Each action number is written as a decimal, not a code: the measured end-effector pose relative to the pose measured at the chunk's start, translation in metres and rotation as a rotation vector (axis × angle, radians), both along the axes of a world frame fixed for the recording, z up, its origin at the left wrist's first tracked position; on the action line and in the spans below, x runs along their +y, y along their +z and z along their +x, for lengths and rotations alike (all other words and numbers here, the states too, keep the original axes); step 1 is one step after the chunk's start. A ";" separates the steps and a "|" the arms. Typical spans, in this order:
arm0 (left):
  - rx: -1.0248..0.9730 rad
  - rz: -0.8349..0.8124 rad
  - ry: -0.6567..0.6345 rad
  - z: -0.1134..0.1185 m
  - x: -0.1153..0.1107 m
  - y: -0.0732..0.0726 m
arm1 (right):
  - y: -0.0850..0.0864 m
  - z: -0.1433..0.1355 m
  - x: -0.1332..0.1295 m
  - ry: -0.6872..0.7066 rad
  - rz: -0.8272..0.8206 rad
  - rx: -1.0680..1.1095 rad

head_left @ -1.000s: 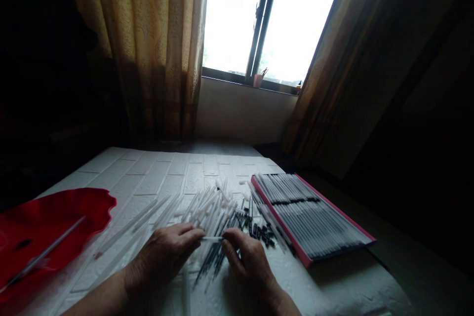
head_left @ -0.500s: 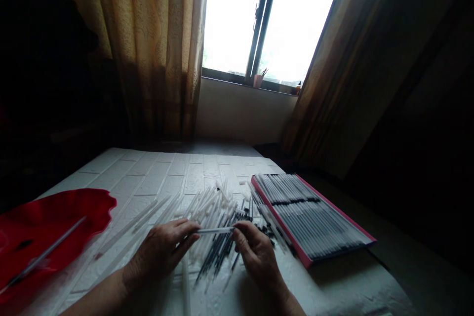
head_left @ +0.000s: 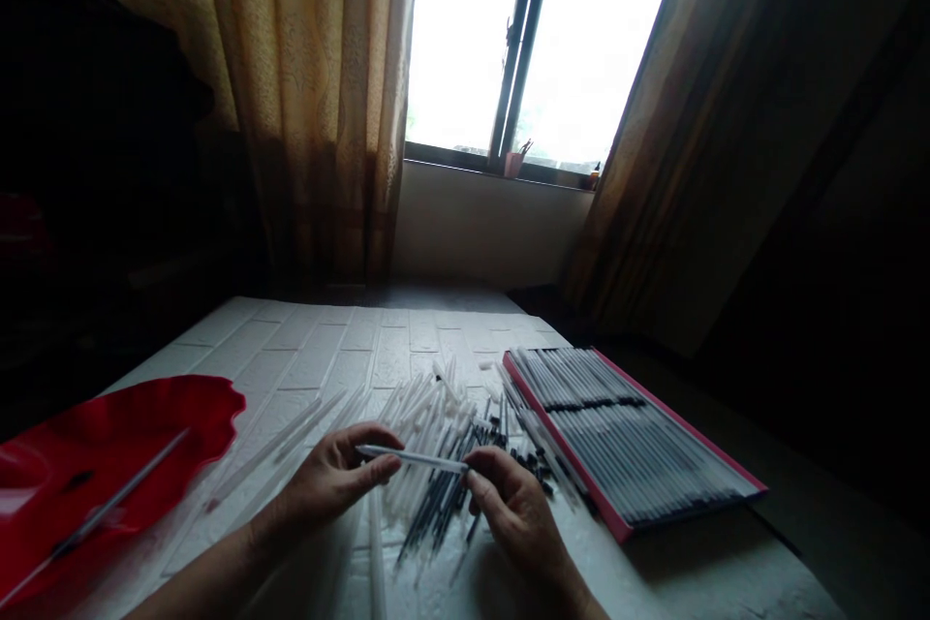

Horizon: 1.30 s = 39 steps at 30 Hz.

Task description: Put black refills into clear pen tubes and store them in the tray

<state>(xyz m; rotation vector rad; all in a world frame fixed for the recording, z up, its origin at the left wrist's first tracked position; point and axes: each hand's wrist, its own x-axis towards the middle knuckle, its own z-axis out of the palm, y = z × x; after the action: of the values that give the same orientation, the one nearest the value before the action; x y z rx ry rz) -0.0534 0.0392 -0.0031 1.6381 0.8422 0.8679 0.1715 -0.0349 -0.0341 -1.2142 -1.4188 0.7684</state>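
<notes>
- Pinching a slim, pale, pointed plastic tube [head_left: 432,460] between your left hand [head_left: 330,477] and right hand [head_left: 517,509].
- Its tip [head_left: 363,449], hidden earlier, now shows by your left palm.

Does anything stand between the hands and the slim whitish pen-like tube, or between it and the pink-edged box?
Nothing visible separates the left hand or right hand from the tube; both hold it. Toward the box, the right hand and loose small black pieces lie between.
</notes>
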 end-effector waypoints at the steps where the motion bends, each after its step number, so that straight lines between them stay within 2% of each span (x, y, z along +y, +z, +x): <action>1: -0.016 -0.042 0.006 0.000 -0.001 0.001 | -0.001 0.000 0.000 0.008 0.004 -0.013; 6: -0.061 -0.105 0.027 0.001 -0.003 0.002 | 0.004 -0.005 -0.003 0.040 0.018 -0.108; 11: -0.045 -0.095 -0.035 0.001 -0.001 -0.005 | 0.015 -0.011 -0.006 0.096 0.043 -0.302; 16: -0.051 -0.008 -0.080 0.005 -0.001 -0.010 | 0.009 -0.018 -0.007 0.129 0.135 -0.417; 19: -0.093 -0.032 -0.038 0.007 -0.004 -0.009 | 0.004 -0.020 -0.007 0.119 0.216 -0.475; 23: -0.082 -0.052 0.010 0.006 -0.006 -0.008 | 0.006 -0.019 -0.008 0.082 0.274 -0.480; 25: -0.001 0.017 0.024 0.005 -0.005 -0.007 | 0.008 -0.015 -0.008 0.043 0.277 -0.466; 31: 0.347 0.483 0.110 0.003 -0.004 -0.005 | 0.009 0.017 -0.005 -0.232 0.210 -0.425; 36: 0.512 0.643 0.070 0.001 -0.005 -0.011 | 0.010 0.052 -0.006 -0.353 0.124 -0.514; 39: 0.570 0.734 0.063 -0.001 -0.004 -0.017 | 0.006 0.059 -0.010 -0.371 0.105 -0.545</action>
<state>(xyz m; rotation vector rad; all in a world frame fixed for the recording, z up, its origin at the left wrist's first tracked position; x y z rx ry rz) -0.0540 0.0352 -0.0198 2.5920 1.0270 0.8080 0.2304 -0.0447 -0.0277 -1.6181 -1.5686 0.1014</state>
